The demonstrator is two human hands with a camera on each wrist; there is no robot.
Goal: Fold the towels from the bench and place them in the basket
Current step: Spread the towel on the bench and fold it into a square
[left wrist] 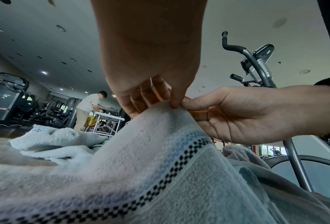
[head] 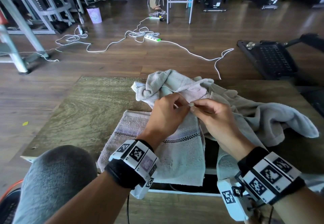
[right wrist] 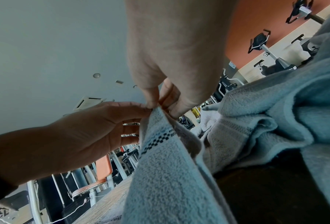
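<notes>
A pale towel with a dark checkered stripe [head: 177,157] lies flat on the wooden bench [head: 91,111] in front of me. One edge of it is lifted into a peak [left wrist: 160,121]. My left hand [head: 185,106] pinches that peak between thumb and fingers, as the left wrist view shows [left wrist: 174,104]. My right hand [head: 193,108] pinches the same spot from the right, thumb against forefinger [right wrist: 158,106], with its other fingers loosely spread. A crumpled heap of more towels [head: 175,85] lies just behind the hands. A grey-blue towel [head: 280,118] sprawls to the right.
A dark gap [head: 211,152] shows under the striped towel's right side at the bench's near edge. White cables and power strips [head: 152,38] trail over the floor beyond. A black perforated platform [head: 270,59] stands at right, metal frames [head: 22,36] at left. My knee [head: 52,180] is at lower left.
</notes>
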